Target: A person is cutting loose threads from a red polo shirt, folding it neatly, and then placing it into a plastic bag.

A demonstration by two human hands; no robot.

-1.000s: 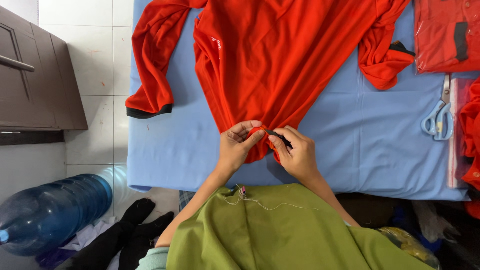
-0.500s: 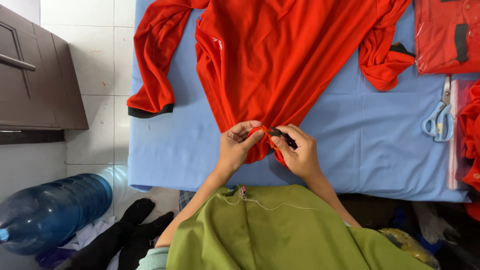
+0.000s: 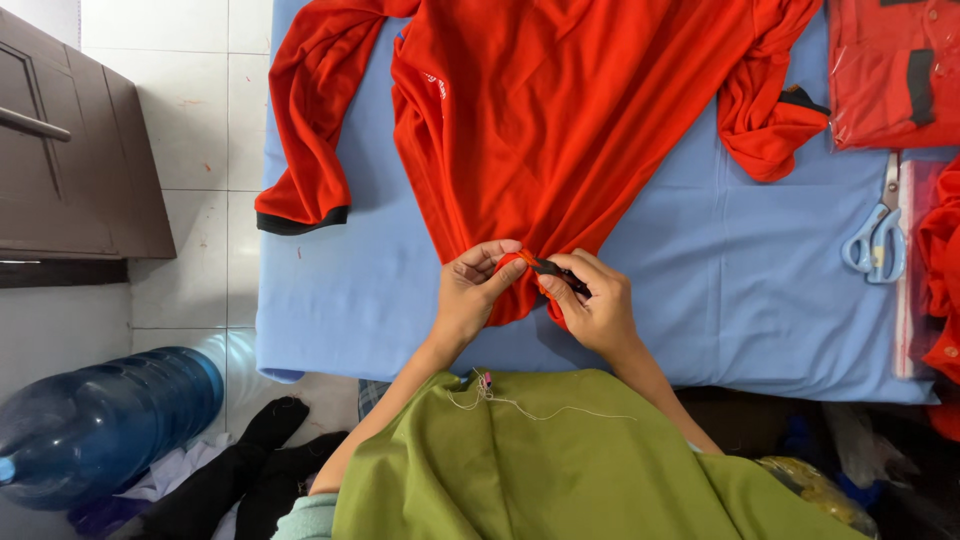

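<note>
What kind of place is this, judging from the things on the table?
Probably a small garment or tailoring workroom: an orange long-sleeved shirt spread on a blue cloth-covered table, pale-handled scissors, and a folded orange shirt in clear plastic wrap.

Shirt (image 3: pixel 560 130) is bright orange-red with black cuffs, cloth (image 3: pixel 700 290) pale blue, scissors (image 3: pixel 875 235) light blue, jug (image 3: pixel 100 420) dark blue.

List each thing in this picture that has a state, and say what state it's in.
red shirt: spread on the blue table, hem bunched in both hands
left hand: pinching the hem
right hand: gripping a small dark tool at the hem
scissors: closed, lying flat
packaged red garment: folded, bagged
water jug: on its side
</note>
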